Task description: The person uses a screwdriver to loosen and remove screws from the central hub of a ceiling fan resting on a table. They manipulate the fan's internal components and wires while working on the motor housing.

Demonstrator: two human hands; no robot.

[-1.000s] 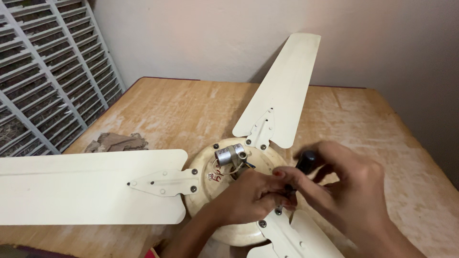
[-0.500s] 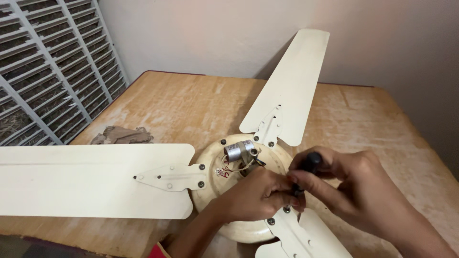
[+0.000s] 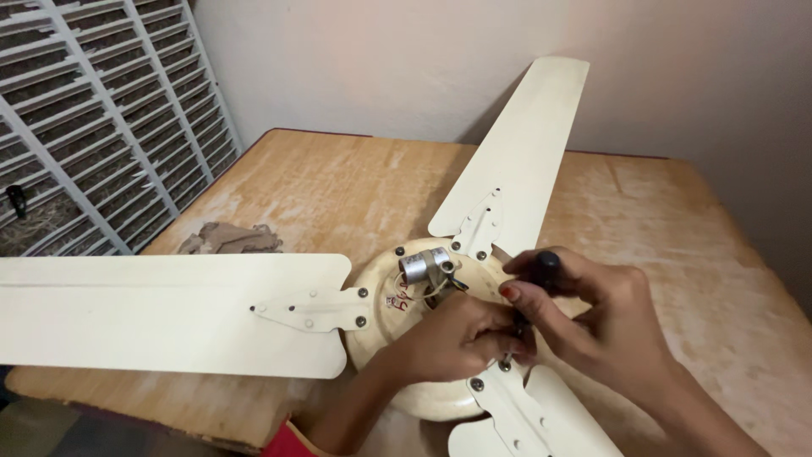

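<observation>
A cream ceiling fan lies on a wooden table [image 3: 338, 186], its round motor housing [image 3: 381, 326] facing up with a small silver cylinder [image 3: 423, 264] and wires at the hub. My right hand [image 3: 592, 326] grips a black-handled screwdriver [image 3: 545, 269], tip down at a screw on the bracket of the near blade [image 3: 524, 415]. My left hand [image 3: 461, 338] rests on the housing, its fingers pinched around the screwdriver's lower shaft. One blade [image 3: 169, 313] reaches left, another blade [image 3: 524, 144] points toward the wall.
A crumpled brown piece of cardboard or cloth [image 3: 228, 239] lies near the table's left edge. A white louvred grille [image 3: 93, 118] stands at the left. A plain wall [image 3: 474, 59] rises behind the table, close to the far blade's tip.
The view has shifted slightly, so the fan sits a little higher and further right in frame. Both hands stay at the same screw on the near blade bracket.
</observation>
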